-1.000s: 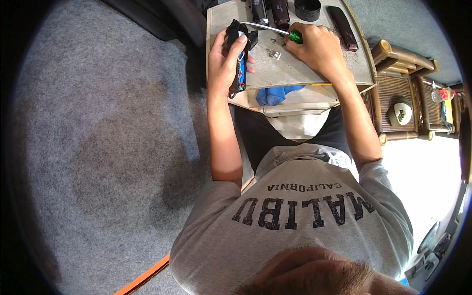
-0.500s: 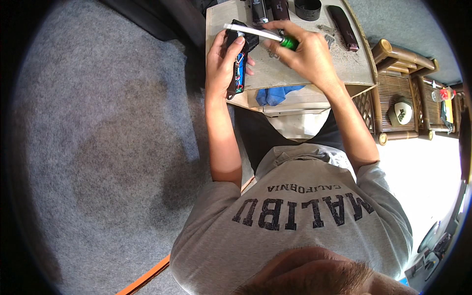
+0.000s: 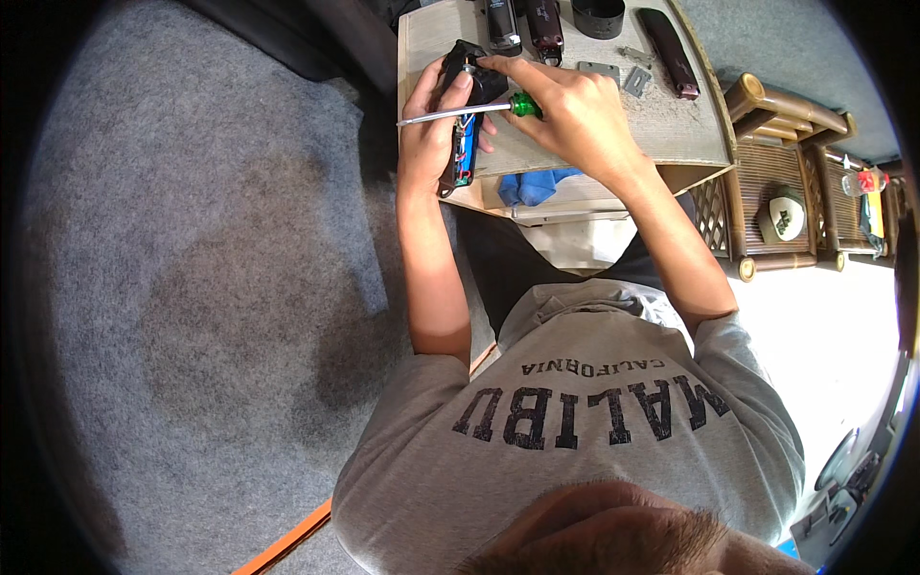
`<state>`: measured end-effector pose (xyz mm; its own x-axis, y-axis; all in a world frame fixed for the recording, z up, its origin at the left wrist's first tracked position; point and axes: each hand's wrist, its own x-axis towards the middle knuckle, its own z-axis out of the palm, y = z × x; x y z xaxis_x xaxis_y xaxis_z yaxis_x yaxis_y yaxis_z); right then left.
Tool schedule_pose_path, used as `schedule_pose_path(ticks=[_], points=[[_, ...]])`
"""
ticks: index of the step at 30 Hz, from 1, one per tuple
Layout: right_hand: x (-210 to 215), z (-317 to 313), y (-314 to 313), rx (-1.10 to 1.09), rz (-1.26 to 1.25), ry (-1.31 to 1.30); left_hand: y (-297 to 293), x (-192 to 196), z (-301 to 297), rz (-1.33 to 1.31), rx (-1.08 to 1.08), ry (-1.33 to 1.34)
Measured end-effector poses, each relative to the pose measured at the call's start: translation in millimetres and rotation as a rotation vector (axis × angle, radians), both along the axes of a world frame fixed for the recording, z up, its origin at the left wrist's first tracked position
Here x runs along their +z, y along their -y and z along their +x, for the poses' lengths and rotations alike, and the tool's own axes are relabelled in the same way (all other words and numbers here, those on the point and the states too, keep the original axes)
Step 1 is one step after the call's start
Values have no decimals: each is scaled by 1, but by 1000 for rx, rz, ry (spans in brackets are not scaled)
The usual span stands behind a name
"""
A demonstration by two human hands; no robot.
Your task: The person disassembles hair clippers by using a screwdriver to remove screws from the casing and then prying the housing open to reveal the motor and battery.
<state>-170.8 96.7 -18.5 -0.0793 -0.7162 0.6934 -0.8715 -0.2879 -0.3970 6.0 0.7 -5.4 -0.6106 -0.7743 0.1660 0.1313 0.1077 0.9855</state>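
Opened black clipper (image 3: 462, 144) in the left hand (image 3: 428, 139), screwdriver (image 3: 525, 105) in the right (image 3: 580, 120)

Seen from the head, a small pale wooden table (image 3: 671, 134) stands before the person, with dark hair clippings (image 3: 632, 54) strewn over its right part. Along the far edge are a black clipper (image 3: 501, 27), a dark red clipper (image 3: 546, 31) and a round black cup (image 3: 599, 19); a long dark case (image 3: 668, 53) lies near the right edge. Two flat metal plates (image 3: 635, 81) lie just beyond the right hand. A blue cloth (image 3: 537, 188) sits in the open shelf below. Grey carpet (image 3: 220, 240) covers the floor at left; at right, a cap (image 3: 786, 220) rests on bamboo furniture (image 3: 767, 177), with a bottle (image 3: 864, 182) farther over.

The left hand is closed around the opened clipper above the table's left side, thumb across its front. The right hand keeps the screwdriver's green handle clasped while its index finger stretches to the clipper's upper end. Half a second ago the shaft crossed by that upper end; now it slants lower, across the left hand, its tip to the left. The right hand has moved closer to the clipper, and the plates show more fully.

The left fingers are partly hidden behind the clipper. Whether the right index fingertip touches it is hard to tell. The far clippers are cut off by the upper edge.
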Motion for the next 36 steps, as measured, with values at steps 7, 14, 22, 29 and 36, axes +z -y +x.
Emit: schedule_pose_path(ticks=[7, 14, 22, 29, 36], points=[[-1, -2, 4, -59, -27, 157, 1, 0, 0, 4, 0, -18], [7, -5, 1, -195, -69, 437, 4, 0, 1, 48, 37, -96], [6, -4, -8, -155, 58, 486, 2, 2, 0, 62, 63, -136], [3, -4, -10, -25, 57, 337, 1, -1, 2, 99, 48, -136], [2, -4, -9, -32, 92, 331, 5, -7, 5, 170, 36, -136]])
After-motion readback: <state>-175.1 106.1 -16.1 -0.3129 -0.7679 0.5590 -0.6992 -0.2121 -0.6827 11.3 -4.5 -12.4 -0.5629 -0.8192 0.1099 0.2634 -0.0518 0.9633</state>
